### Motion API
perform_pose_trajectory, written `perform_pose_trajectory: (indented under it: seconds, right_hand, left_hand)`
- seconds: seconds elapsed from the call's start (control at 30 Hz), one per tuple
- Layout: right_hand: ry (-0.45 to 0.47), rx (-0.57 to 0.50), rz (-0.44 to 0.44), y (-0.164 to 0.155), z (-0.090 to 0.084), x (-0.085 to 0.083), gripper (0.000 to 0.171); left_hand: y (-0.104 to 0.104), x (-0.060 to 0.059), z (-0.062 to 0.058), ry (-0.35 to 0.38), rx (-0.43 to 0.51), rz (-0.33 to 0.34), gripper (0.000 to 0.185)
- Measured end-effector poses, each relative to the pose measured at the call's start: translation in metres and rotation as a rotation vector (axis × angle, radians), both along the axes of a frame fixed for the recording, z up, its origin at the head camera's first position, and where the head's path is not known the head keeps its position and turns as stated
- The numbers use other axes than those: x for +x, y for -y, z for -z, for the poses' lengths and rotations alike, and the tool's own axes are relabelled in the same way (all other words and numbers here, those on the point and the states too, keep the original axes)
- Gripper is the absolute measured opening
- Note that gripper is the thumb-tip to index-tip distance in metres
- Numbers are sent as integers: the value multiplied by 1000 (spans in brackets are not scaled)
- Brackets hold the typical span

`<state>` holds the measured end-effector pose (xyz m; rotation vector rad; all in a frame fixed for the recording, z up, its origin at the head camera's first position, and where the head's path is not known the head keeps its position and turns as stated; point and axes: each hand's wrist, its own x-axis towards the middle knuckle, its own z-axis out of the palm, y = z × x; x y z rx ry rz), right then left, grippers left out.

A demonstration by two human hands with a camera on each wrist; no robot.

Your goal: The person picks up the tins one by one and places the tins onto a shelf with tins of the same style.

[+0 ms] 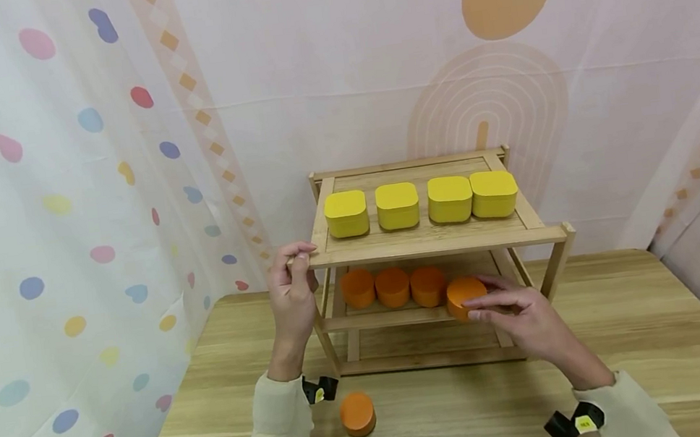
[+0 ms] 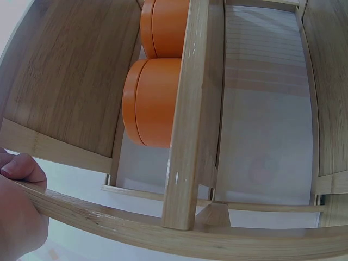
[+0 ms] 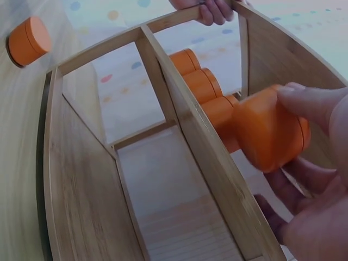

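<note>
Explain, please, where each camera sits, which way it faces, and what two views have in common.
Head: worn high, facing forward and down at the wooden shelf; both hands and sleeves show.
Left wrist: beside the shelf's front corner, looking in under its top; left hand grips the rail.
Right wrist: low, looking along the shelf; right hand holds an orange tin.
Shared: right-wrist and head views both show the loose orange tin on the table.

Four yellow boxes (image 1: 420,203), five orange round tins (image 1: 393,287), one wooden rack (image 1: 432,243), one table (image 1: 632,329), two hands (image 1: 526,317).
</note>
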<state>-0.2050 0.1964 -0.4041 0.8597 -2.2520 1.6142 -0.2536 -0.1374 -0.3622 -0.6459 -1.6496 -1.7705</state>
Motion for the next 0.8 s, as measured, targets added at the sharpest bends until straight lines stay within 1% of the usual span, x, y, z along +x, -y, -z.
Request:
perform_pose_trajectory:
  seconds: [0.13,0.27,0.6,0.7,0.8]
  right_hand:
    - [11,47,85,1,-1,-3,17]
    - [32,79,126,1,-2,-5,17]
    - [144,161,160,3,-7,-10,16]
    - [159,170,164,4,-8,-11,17]
    - [148,169,167,6,-8,-12,17]
  left_hand:
    - [-1,1,0,4,-4,-5,24]
    - [-2,1,-1,2,-6,-3,23]
    - [-1,-1,0,-3,1,3,25]
    - [-1,0,0,-2,4,10,25]
    - [-1,1,-1,-1,3,13,25]
